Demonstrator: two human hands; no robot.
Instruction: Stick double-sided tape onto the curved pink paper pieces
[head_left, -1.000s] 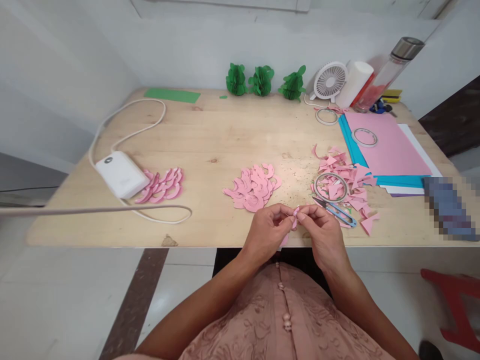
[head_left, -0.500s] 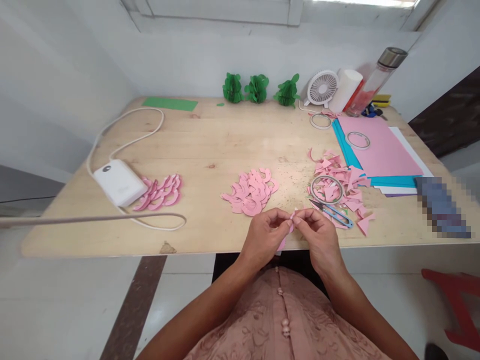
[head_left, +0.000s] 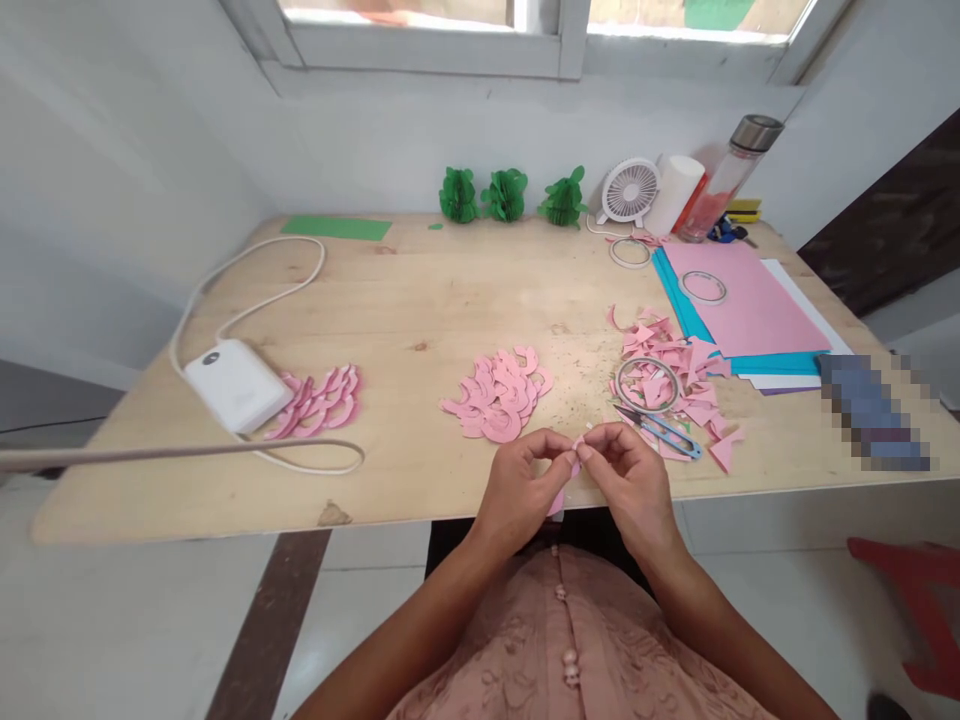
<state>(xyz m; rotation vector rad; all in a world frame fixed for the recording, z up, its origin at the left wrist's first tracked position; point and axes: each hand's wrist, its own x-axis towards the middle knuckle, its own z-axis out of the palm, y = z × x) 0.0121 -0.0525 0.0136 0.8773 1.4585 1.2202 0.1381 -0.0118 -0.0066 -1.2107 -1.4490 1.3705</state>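
Observation:
At the table's front edge, my left hand point(head_left: 520, 490) and my right hand point(head_left: 628, 482) meet fingertip to fingertip. Both pinch a small pink paper piece point(head_left: 576, 468), mostly hidden by the fingers. More pink paper point(head_left: 556, 502) shows just below my left hand. Beyond my left hand lies a pile of curved pink paper cutouts point(head_left: 499, 393). Blue-handled snips point(head_left: 667, 434) rest beside my right hand, next to pink scraps point(head_left: 701, 400) and a roll of tape point(head_left: 616, 384) lying on them.
A white box point(head_left: 238, 385) with a cable and a pink paper group point(head_left: 330, 400) lie left. Green paper shapes point(head_left: 505, 195), a fan point(head_left: 630, 191) and a bottle point(head_left: 724, 185) stand at the back. Coloured sheets point(head_left: 750, 305) lie right; a red stool point(head_left: 911, 600) stands below.
The view has tilted up slightly, showing more of the window. Both hands keep their pinch on the pink paper, with hardly any visible movement.

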